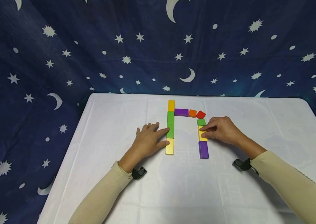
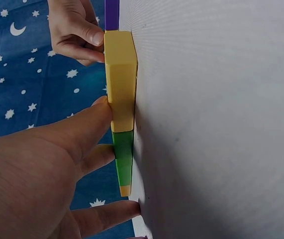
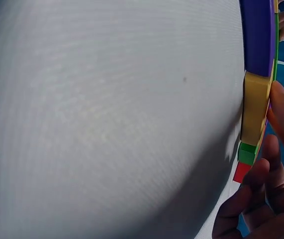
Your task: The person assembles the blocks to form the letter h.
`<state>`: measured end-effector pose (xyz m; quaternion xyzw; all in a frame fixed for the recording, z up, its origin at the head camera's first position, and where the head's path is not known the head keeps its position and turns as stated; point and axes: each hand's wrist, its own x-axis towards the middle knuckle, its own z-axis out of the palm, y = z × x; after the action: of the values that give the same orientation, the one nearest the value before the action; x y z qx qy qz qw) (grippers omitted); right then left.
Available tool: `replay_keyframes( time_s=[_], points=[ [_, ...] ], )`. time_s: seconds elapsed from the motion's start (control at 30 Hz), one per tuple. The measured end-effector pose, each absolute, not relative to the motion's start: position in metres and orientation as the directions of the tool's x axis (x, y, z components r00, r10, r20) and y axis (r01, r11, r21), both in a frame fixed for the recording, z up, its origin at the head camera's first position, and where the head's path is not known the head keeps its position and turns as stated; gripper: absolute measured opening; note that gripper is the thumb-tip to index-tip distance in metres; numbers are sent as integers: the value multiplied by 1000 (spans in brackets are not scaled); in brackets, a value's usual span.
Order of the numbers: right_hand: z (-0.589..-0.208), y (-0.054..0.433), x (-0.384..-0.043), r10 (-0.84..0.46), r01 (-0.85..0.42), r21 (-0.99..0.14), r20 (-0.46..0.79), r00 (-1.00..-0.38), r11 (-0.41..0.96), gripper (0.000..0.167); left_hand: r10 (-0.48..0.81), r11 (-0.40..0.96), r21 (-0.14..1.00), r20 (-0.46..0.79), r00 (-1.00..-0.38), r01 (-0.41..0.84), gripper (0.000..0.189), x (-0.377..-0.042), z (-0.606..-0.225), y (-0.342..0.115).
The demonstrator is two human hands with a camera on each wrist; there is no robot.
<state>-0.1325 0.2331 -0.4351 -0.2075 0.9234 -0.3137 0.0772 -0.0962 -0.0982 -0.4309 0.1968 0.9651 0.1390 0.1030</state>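
Note:
My left hand (image 1: 147, 140) spreads over the left column of blocks, its index finger at a green block (image 1: 170, 131) and its thumb on the pale yellow block (image 1: 169, 149) at the column's near end. At the right column, my right hand (image 1: 223, 130) rests thumb and index fingertips on the top of a yellow block (image 1: 202, 138); its other fingers are bent. That block lies between a small green block (image 1: 201, 122) and a purple block (image 1: 203, 150). In the right wrist view, the yellow block (image 3: 256, 109) sits flat on the cloth, end to end with the purple one.
Across the top run a purple block (image 1: 181, 112), an orange block (image 1: 192, 113) and a tilted red block (image 1: 201, 114). Another green block (image 1: 170, 117) and an orange-yellow block (image 1: 171, 105) finish the left column. A white cloth-covered table (image 1: 174, 189) meets a dark blue starry curtain (image 1: 152, 65).

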Motion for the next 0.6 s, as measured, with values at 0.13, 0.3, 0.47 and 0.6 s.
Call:
replay_keyframes(
  time_s=[0.13, 0.3, 0.47, 0.6],
  points=[
    [-436, 233, -132, -424, -325, -611, -18, -906, 722, 28, 408, 884, 307, -145, -901, 351, 60, -96, -431, -98],
    [-437, 233, -132, -422, -333, -598, -9, -907, 729, 28, 407, 885, 304, -137, -903, 353, 60, -95, -433, -98],
    [-438, 233, -132, -424, -343, -582, -3, -906, 737, 28, 408, 884, 306, -130, -904, 355, 60, -94, -435, -98],
    [-438, 233, -132, -422, -342, -578, -5, -907, 741, 29, 408, 884, 304, -130, -904, 355, 60, -94, -436, -98]
  ],
)
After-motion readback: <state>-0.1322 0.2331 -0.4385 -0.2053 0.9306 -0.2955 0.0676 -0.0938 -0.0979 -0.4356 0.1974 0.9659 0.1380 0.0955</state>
